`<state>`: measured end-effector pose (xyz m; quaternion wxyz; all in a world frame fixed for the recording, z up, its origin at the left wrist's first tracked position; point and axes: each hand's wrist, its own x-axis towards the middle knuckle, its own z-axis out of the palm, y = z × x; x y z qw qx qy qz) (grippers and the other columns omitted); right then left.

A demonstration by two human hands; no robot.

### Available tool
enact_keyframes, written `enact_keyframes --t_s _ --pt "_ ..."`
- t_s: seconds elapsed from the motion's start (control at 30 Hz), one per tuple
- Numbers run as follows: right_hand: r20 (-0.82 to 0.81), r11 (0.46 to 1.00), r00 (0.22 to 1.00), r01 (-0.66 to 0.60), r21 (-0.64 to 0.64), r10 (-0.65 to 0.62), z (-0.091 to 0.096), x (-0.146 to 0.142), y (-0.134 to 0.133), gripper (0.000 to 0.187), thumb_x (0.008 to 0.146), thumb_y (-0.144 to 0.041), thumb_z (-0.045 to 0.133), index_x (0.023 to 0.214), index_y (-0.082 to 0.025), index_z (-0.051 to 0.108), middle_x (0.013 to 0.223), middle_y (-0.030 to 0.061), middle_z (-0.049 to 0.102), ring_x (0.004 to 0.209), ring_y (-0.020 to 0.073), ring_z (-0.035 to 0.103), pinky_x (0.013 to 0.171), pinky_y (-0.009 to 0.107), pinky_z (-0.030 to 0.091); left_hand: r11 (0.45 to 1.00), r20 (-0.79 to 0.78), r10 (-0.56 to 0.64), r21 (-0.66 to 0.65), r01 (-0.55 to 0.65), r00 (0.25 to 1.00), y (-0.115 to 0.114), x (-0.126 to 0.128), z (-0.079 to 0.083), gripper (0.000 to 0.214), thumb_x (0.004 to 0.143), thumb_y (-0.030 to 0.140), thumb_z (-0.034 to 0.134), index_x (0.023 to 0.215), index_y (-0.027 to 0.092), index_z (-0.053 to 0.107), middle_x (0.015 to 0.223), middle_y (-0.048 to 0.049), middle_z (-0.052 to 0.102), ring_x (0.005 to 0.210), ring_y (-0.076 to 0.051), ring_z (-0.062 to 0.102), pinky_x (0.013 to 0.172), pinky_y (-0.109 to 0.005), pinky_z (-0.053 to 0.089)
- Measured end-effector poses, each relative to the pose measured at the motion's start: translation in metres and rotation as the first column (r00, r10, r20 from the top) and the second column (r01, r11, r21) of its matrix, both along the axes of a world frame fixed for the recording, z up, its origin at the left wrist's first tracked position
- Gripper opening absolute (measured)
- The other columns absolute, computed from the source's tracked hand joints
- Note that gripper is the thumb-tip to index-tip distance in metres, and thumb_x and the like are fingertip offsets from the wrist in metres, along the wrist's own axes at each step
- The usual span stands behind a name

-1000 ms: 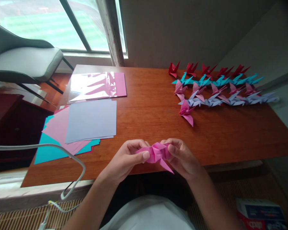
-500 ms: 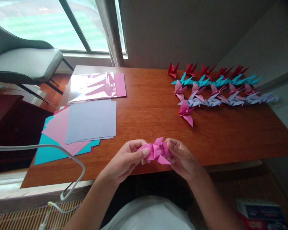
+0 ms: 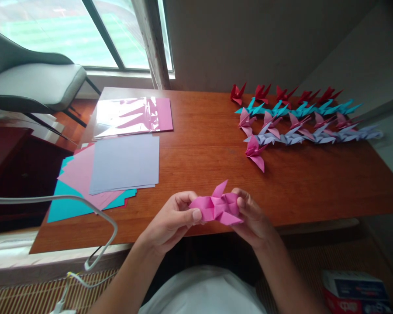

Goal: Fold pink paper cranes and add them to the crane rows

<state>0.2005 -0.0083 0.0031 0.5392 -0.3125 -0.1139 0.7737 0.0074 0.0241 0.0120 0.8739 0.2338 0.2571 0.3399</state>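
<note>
Between my two hands, over the table's front edge, is a bright pink origami crane (image 3: pixel 220 206) with one point sticking up and another pointing down to the right. My left hand (image 3: pixel 180 213) pinches its left end, thumb on top. The fingers of my right hand (image 3: pixel 250 213) close on its right end; some fingertips are hidden behind the paper. Beyond my hands a finished pink crane (image 3: pixel 255 153) sits on the wooden table (image 3: pixel 199 152). Rows of folded cranes in lavender (image 3: pixel 293 138), light pink (image 3: pixel 271 124), turquoise (image 3: pixel 277 109) and red (image 3: pixel 263 93) stand behind it.
Lavender sheets (image 3: pixel 126 163) lie on the left over light pink paper (image 3: pixel 81 170) and turquoise paper (image 3: pixel 68 209). A clear packet of pink paper (image 3: pixel 127 115) is behind them. A white cable (image 3: pixel 111 235) crosses the front left corner. A chair (image 3: pixel 36 83) stands by the window.
The pink crane has opened wider between my hands, its upper point standing higher. My right hand has shifted slightly right, away from my left.
</note>
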Motion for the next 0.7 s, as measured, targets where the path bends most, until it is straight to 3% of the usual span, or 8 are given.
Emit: enact_keyframes --t_s 0.17,0.47,0.7 --pt "-0.021 0.994 0.999 -0.045 0.101 0.047 -0.004 -0.01 -0.005 0.033 0.068 -0.044 0.09 0.06 -0.02 0.068 0.04 -0.0092 0.046 0.037 0.0017 0.028 0.04 0.013 0.029 0.999 0.086 -0.022 -0.023 0.024 0.996 -0.007 0.0 -0.003 0.027 0.065 0.027 0.093 0.067 0.015 0.069 0.065 0.0003 0.069 0.057 -0.009 0.058 0.056 -0.018 0.042" --pt "0.263 0.997 0.964 0.02 0.069 -0.037 -0.004 0.016 0.001 0.018 0.072 -0.037 0.088 0.081 -0.023 0.08 0.058 -0.0014 0.07 0.041 0.0061 0.052 0.039 0.015 0.04 0.995 -0.233 0.005 0.097 0.018 0.972 0.006 -0.012 0.009 0.016 0.076 0.029 0.086 0.082 0.015 0.079 0.063 0.0002 0.067 0.06 -0.006 0.058 0.058 -0.014 0.043" --pt "0.26 0.995 0.965 0.006 0.098 -0.031 -0.006 0.016 -0.004 0.026 0.077 -0.039 0.085 0.098 -0.026 0.079 0.062 -0.0028 0.07 0.044 0.0062 0.056 0.042 0.015 0.044 0.997 -0.141 0.006 0.082 0.006 0.99 0.005 -0.011 0.008 0.02 0.076 0.031 0.086 0.089 0.017 0.08 0.062 0.0004 0.066 0.058 -0.007 0.059 0.057 -0.015 0.045"
